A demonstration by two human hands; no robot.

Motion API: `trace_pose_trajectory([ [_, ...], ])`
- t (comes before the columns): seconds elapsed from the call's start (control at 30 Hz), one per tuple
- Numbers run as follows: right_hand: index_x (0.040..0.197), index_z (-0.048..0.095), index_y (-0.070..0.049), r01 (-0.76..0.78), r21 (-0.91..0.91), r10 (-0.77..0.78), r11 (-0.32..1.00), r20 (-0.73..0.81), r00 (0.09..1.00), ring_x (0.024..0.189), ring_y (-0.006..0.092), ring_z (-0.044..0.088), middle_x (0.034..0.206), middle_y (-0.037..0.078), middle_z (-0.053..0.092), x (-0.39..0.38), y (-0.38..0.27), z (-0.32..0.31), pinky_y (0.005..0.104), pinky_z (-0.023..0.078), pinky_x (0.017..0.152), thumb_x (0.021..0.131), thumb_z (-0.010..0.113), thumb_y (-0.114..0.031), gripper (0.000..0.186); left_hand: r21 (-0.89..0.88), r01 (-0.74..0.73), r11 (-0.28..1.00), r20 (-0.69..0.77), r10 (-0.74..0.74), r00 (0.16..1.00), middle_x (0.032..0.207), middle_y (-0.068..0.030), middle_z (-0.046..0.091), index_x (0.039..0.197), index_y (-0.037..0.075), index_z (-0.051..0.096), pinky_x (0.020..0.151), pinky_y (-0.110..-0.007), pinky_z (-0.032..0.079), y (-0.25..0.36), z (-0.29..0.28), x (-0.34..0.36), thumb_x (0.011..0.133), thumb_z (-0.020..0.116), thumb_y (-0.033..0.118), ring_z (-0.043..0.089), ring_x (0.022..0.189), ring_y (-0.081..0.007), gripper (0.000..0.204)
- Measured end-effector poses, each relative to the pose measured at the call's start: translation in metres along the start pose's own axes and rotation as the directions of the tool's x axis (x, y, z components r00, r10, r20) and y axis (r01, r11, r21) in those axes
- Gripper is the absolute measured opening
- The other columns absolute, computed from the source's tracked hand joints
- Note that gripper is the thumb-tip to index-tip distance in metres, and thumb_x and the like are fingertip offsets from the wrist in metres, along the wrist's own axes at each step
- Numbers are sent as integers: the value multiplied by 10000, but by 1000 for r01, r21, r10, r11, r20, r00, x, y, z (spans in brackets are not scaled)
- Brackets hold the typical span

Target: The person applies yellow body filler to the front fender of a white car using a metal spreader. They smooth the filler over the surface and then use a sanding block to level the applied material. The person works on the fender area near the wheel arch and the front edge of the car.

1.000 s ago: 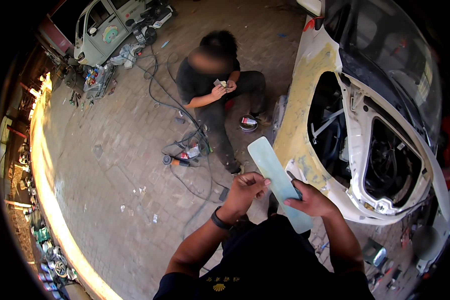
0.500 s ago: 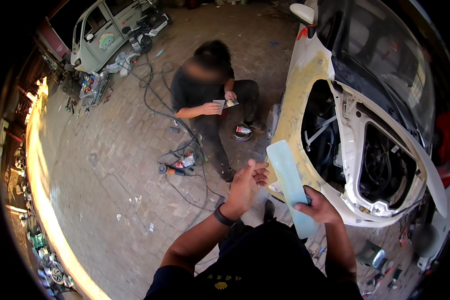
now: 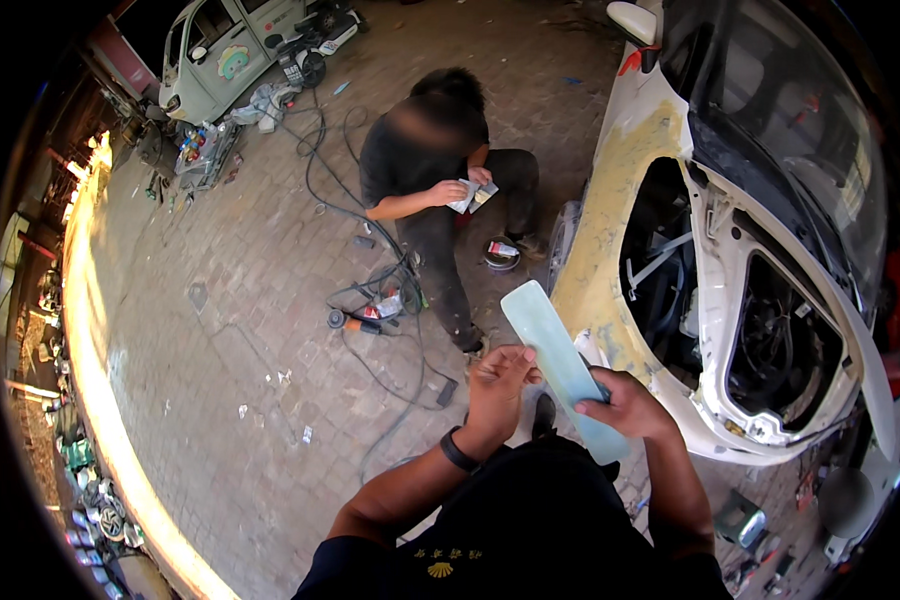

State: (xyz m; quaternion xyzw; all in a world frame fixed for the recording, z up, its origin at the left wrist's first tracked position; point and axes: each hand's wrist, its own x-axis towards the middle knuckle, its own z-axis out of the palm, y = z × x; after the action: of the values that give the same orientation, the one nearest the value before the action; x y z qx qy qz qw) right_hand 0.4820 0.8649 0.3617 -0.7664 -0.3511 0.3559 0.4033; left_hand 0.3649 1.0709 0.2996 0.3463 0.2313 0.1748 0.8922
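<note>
My right hand (image 3: pixel 622 405) grips a long pale blue-green board (image 3: pixel 552 342) near its lower end, the thumb over its face and the fingers round the back, by a dark part. At the board's left edge, my left hand (image 3: pixel 502 385) has its fingers curled, the tips pinching or pressed on the edge. Just beyond, on the right, stands a white car body (image 3: pixel 730 420), with patchy yellow filler (image 3: pixel 625 250) on its panel and an open lamp cavity (image 3: pixel 660 300).
A co-worker (image 3: pixel 410 165) sits ahead, holding small flat plates (image 3: pixel 460 200), beside a round tin (image 3: pixel 502 262). Hoses (image 3: pixel 400 260) and an orange-black power tool (image 3: pixel 345 322) lie on the paving. A small white vehicle (image 3: pixel 210 70) stands back left; loose parts (image 3: pixel 745 520) lie lower right.
My left hand's fingers, raised apart half a second ago, are back at the board's edge, curled. The board tilts a little more leftward. The co-worker's hands have shifted with the plates.
</note>
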Motion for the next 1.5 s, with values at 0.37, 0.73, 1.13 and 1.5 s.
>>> trace_pose_trajectory([
  [0.37, 1173, 673, -21, -22, 61, 23, 998, -7, 1000, 860, 201, 670, 956, 124, 704, 2, -6, -1, 349, 536, 806, 967, 800, -269, 346, 303, 85, 949, 116, -126, 985, 862, -33, 733, 1001, 26, 727, 759, -275, 538, -19, 0, -36, 1024, 747, 121, 669, 786, -108, 99],
  [0.73, 1230, 664, -17, -56, 37, 46, 998, 231, 972, 885, 167, 665, 982, 98, 722, -1, -24, -12, 336, 541, 828, 985, 784, -249, 358, -319, -35, 947, -164, -19, 986, 844, -14, 689, 1029, 43, 719, 728, -273, 502, 49, -34, 46, 1074, 679, 270, 623, 761, -129, 235],
  [1.13, 1340, 650, 13, -127, 203, 87, 971, 196, 977, 1008, 122, 642, 1110, 64, 715, 28, -21, 5, 314, 543, 897, 984, 779, -192, 431, 236, 91, 967, 122, -123, 985, 876, -10, 706, 1077, 15, 765, 782, -275, 484, 8, -16, -20, 1034, 728, 171, 621, 816, -117, 165],
  [1.5, 1298, 659, 12, -38, 63, 31, 997, 115, 993, 962, 148, 675, 1055, 103, 744, 41, -19, 20, 332, 549, 870, 1002, 758, -219, 388, -307, -51, 950, -162, 1, 987, 870, 0, 636, 1101, 36, 713, 768, -275, 495, 69, -77, 42, 1110, 598, 369, 607, 814, -135, 352],
])
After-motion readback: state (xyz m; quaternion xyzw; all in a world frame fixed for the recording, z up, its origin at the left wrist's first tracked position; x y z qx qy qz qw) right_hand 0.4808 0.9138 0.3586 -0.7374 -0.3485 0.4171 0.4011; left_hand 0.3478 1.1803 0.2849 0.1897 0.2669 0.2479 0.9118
